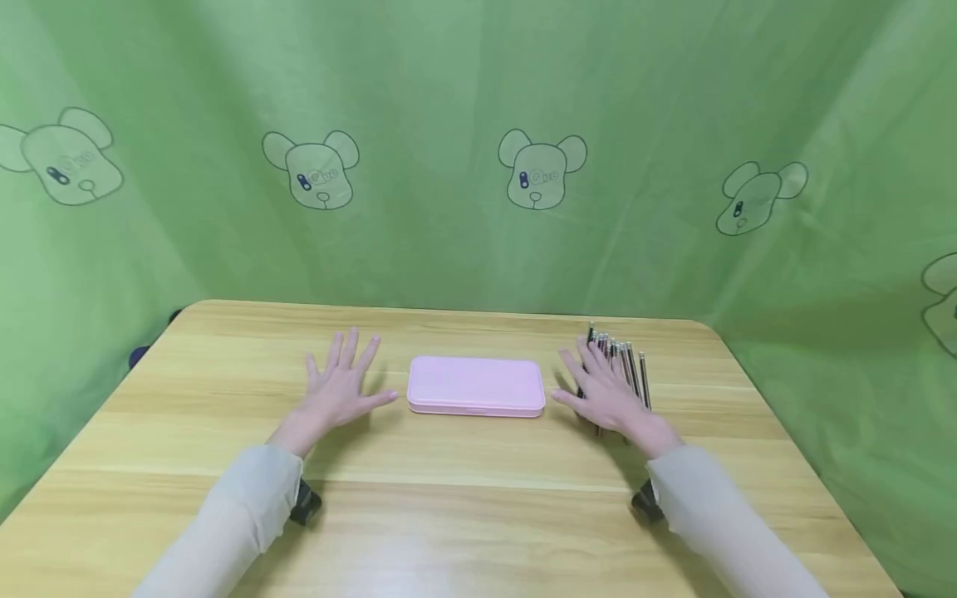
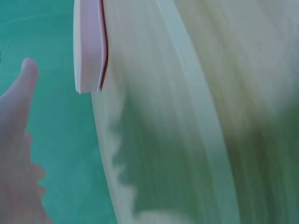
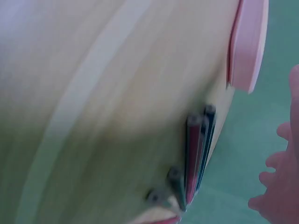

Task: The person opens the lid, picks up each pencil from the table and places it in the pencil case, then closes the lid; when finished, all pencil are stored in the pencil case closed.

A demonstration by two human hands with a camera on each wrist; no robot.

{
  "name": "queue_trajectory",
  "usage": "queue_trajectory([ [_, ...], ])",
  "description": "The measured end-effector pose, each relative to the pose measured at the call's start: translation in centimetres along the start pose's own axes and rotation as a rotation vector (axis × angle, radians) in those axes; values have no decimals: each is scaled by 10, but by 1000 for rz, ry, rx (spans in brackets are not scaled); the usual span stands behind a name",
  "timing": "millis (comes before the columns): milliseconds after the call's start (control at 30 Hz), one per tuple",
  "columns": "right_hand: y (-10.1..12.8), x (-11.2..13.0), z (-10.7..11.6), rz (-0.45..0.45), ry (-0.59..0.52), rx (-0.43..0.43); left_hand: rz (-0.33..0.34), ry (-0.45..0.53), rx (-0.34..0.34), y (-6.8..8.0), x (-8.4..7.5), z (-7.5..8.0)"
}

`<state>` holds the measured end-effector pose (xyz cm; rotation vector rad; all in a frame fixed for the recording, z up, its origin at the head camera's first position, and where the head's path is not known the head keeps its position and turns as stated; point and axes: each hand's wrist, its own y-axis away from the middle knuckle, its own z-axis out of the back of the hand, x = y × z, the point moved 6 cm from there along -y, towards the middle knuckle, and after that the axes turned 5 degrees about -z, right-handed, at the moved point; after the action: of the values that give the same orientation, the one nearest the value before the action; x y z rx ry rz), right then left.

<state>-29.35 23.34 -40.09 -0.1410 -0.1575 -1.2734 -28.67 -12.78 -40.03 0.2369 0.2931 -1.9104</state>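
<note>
A closed pink case (image 1: 476, 385), flat with rounded corners, lies at the middle of the wooden table. To its left my left hand (image 1: 336, 394) hovers with fingers spread, the thumb pointing at the case's side. My right hand (image 1: 606, 394) spreads its fingers over a bunch of thin pencils (image 1: 645, 382), partly covering them, its thumb near the case's right edge. Dark and reddish pencils (image 3: 192, 158) lie on the tabletop in the right wrist view, below the hand. Both hands hold nothing.
The light wooden table (image 1: 463, 515) has rounded far corners. Behind it and at both sides hangs a green curtain (image 1: 434, 249) printed with bear heads. Dark wrist devices (image 1: 305, 503) sit at both sleeve cuffs.
</note>
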Motion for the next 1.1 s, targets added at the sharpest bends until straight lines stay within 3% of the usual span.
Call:
queue_trajectory([
  [200,-7,28,-7,84,-3,30,-60,49,-19,-7,-6,-6],
  [433,-16,57,-13,142,5,80,-235,236,-19,-19,-14,-19],
  [533,-19,69,-18,164,20,105,-278,286,-19,-25,-16,-25],
  [833,-29,104,-34,310,59,161,-303,317,42,-33,-20,-38],
  [1100,-32,110,-36,355,171,146,-294,281,74,-41,-24,-48],
])
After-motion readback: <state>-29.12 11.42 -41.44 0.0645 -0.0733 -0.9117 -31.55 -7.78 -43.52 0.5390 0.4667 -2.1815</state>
